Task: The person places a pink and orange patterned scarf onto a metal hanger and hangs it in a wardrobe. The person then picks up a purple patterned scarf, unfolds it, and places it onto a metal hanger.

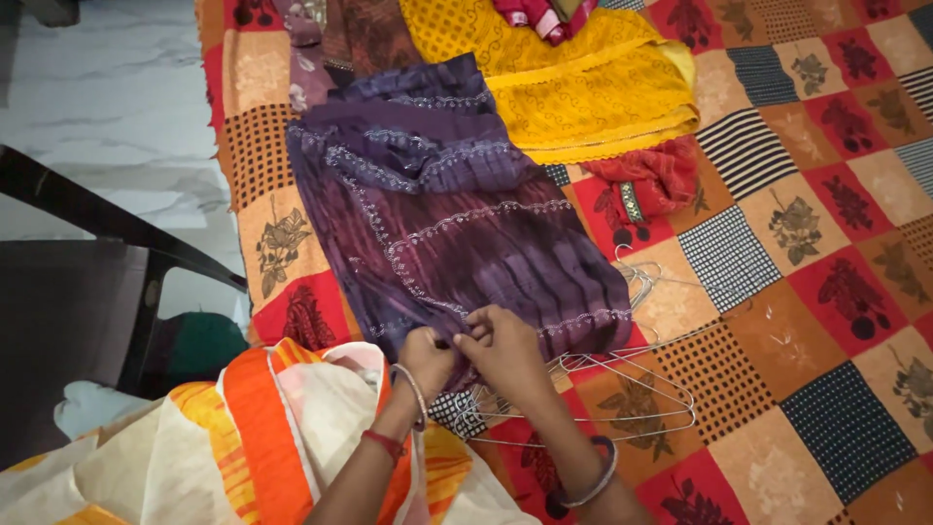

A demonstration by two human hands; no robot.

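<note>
Single head view, looking steeply down, close over patchwork bedspread (pixel 826 292); floor (pixel 107 87) at left.

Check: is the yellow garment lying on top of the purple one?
No. The purple garment overlaps the edge of the yellow garment.

No packages, labels, signs or screens are in view.

Both hands close together, left hand (pixel 428 358) and right hand (pixel 505 348), fingers seemingly pinched.
</note>
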